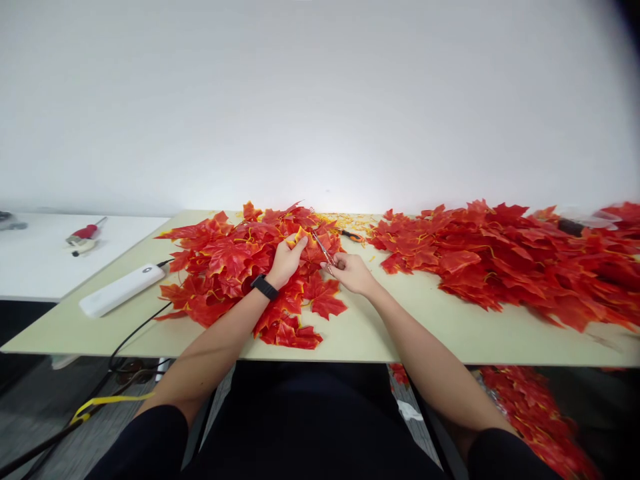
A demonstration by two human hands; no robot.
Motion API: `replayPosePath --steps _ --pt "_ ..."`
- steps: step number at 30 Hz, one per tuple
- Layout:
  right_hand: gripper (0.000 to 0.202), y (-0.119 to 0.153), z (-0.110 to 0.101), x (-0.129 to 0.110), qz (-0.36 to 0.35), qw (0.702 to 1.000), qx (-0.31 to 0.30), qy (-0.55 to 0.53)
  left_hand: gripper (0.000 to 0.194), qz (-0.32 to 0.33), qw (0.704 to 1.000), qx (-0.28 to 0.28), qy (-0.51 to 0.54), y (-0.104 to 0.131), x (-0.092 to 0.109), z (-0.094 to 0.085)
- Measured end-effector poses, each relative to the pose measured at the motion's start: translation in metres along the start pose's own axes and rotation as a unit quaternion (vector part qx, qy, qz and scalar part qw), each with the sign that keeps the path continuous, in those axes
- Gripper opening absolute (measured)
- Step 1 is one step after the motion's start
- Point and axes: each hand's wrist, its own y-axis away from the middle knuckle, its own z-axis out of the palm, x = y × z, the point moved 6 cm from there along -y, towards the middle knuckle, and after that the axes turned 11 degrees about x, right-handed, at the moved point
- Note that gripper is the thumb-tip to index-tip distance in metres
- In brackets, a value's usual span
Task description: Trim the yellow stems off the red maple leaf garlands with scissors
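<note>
Red artificial maple leaves (233, 260) with yellow edges lie in a loose heap on the pale table. Over the heap, my left hand (287, 259) pinches one artificial maple leaf (301, 235) between thumb and fingers. My right hand (351, 272) grips a pair of metal scissors (324, 249) by the handles. The scissor blades point up and left, close to the leaf in my left hand; whether they touch it I cannot tell. Yellow scraps (345, 220) are strewn behind the heap.
A larger heap of leaves (500, 253) covers the table's right side. An orange-and-black tool (353, 236) lies between the heaps. A white power bank-like device (123, 290) with a black cable sits at left. A red-and-white tool (86, 235) rests on the white table (35, 267).
</note>
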Motion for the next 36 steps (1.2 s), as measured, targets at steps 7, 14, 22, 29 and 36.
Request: replayPosePath --steps 7,14,22,29,36 --pt "0.056 -0.003 0.001 0.003 -0.012 1.0 0.005 0.02 0.046 -0.006 1.0 0.0 0.009 -0.002 -0.006 -0.001" --pt "0.056 -0.002 0.001 0.003 -0.017 1.0 0.004 0.014 0.042 0.008 0.999 -0.022 -0.029 0.002 -0.001 0.0" --pt "0.057 -0.003 0.001 0.005 -0.01 1.0 -0.009 0.002 0.043 0.029 0.999 -0.003 -0.03 0.002 0.003 -0.001" --pt "0.057 -0.001 0.003 0.002 -0.011 1.0 -0.022 0.002 0.045 -0.021 0.999 -0.01 -0.033 0.004 -0.001 0.0" --pt "0.058 -0.001 0.003 -0.001 -0.022 0.999 -0.026 -0.002 0.035 -0.011 0.999 -0.028 -0.022 0.002 -0.003 -0.001"
